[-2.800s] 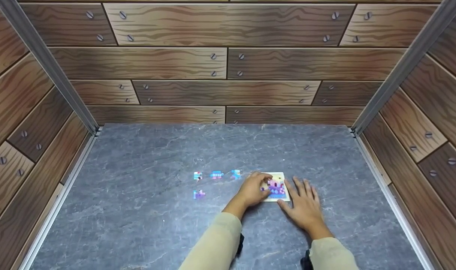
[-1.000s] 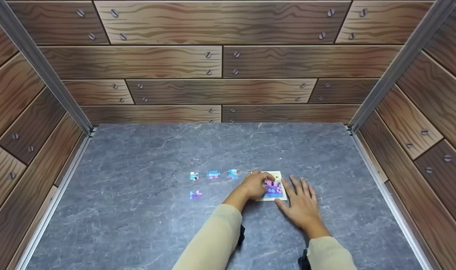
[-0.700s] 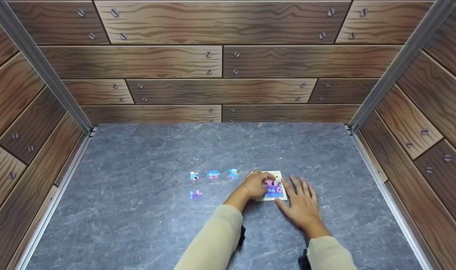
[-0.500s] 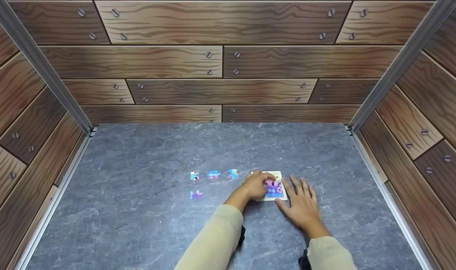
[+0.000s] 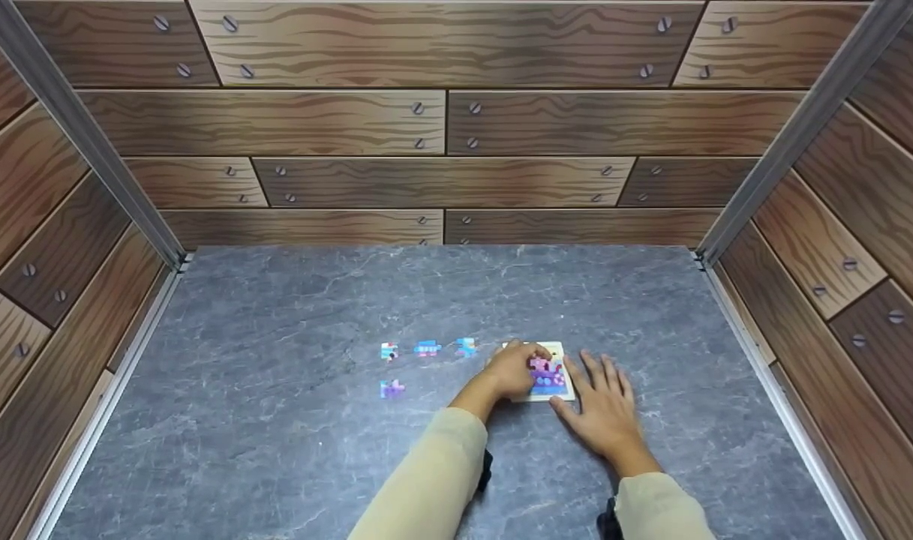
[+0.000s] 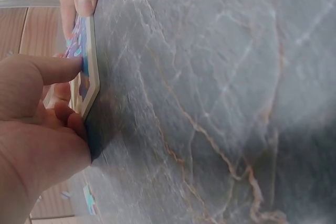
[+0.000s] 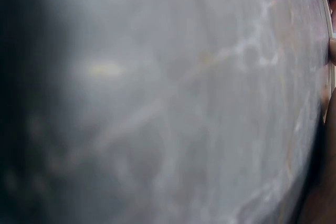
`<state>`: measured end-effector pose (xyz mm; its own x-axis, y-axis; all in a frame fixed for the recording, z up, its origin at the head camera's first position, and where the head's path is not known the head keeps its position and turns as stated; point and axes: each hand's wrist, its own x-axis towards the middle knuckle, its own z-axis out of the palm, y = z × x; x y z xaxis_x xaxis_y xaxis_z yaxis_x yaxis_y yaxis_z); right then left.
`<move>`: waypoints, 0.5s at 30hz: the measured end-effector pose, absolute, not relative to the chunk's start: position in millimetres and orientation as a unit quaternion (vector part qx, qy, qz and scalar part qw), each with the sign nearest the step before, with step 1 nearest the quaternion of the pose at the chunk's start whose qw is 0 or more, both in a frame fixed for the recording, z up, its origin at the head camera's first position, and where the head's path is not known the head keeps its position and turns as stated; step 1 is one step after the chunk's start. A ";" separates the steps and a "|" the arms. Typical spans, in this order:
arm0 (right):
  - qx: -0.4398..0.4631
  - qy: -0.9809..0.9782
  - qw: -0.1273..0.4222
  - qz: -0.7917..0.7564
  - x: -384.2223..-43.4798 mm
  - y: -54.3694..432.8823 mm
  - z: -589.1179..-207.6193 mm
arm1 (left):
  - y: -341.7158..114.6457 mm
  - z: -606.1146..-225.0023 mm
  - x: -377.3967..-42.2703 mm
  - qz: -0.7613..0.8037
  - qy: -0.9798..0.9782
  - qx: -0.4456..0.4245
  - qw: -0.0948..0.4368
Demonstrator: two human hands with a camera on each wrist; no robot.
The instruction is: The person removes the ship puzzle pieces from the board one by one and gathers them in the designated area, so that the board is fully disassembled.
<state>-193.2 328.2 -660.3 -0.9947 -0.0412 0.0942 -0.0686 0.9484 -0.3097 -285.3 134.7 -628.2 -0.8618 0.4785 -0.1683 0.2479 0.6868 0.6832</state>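
Nothing legible on my end, folks — I can't make out a single word, number or logo in any of my three feeds. The puzzle board and the loose pieces only give me coloured print, too small to read any lettering in. Same with the planks — grain and screw heads, nothing I could call a label.

From afar I saw the puzzle board on the table, the left hand over its left side, the right hand at its right edge. Left of it, three pieces lay level with its far part, a fourth piece level with its near half.
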 end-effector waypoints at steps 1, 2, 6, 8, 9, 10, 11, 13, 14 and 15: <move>0.028 -0.986 0.044 0.158 -193.2 328.2 -660.4 | 135.1 -631.3 -286.4 0.342 0.902 0.201 0.167; 0.028 -0.986 0.044 0.159 -193.3 328.2 -660.6 | 135.5 -633.8 -287.3 0.344 0.902 0.201 0.165; 0.029 -0.985 0.047 0.162 -193.4 328.2 -660.9 | 133.9 -634.2 -285.8 0.355 0.899 0.204 0.157; 0.029 -0.985 0.047 0.163 -193.3 328.4 -661.4 | 131.7 -629.8 -283.3 0.362 0.896 0.209 0.151; 0.028 -0.985 0.046 0.162 -193.2 328.5 -661.6 | 130.4 -627.7 -281.9 0.365 0.895 0.212 0.146; 0.028 -0.985 0.046 0.162 -193.0 328.7 -661.8 | 129.0 -624.6 -280.2 0.366 0.894 0.215 0.145; 0.028 -0.985 0.046 0.162 -192.8 328.8 -662.0 | 127.6 -622.2 -278.7 0.367 0.893 0.219 0.140; 0.029 -0.986 0.046 0.160 -192.4 329.1 -662.4 | 125.4 -620.8 -277.2 0.376 0.888 0.226 0.136; 0.028 -0.986 0.046 0.159 -192.1 329.1 -662.3 | 124.3 -620.8 -276.7 0.378 0.887 0.228 0.135; 0.028 -0.986 0.047 0.158 -192.0 329.1 -662.4 | 123.3 -621.4 -276.4 0.382 0.884 0.231 0.136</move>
